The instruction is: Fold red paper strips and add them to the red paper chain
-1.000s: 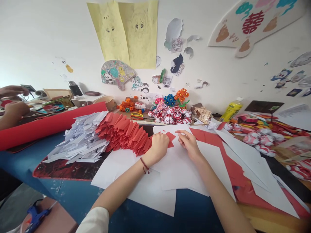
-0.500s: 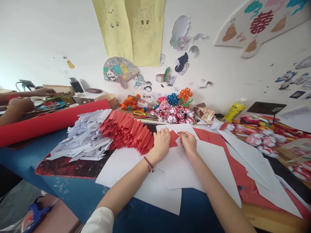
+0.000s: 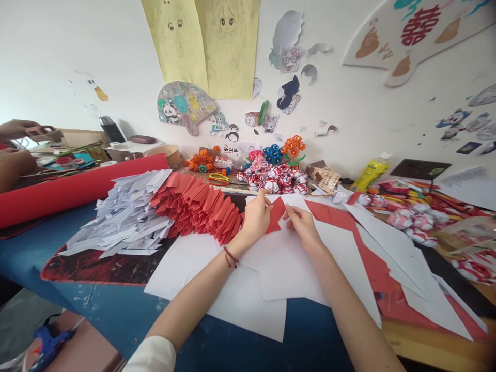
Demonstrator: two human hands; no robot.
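Observation:
A small red paper piece is pinched in my left hand, its fingers closed on the left side. My right hand is just to the right, fingertips curled together by the paper's right edge; whether they grip it is unclear. White sheets lie under both hands. Left of my left hand, a dense row of folded red paper pieces leans together. Beyond it is a heap of folded white paper pieces on a dark red-edged mat.
A red roll lies at the left, near another person's hands. Red-and-white flowers stand behind my hands. Red sheets, a yellow bottle and more flowers are at the right. A blue glue gun rests lower left.
The view has shifted slightly. The red paper shows more between my hands, its outline turned, and my right fingertips sit a little lower. The other person's hands have moved and now hold a roll of tape.

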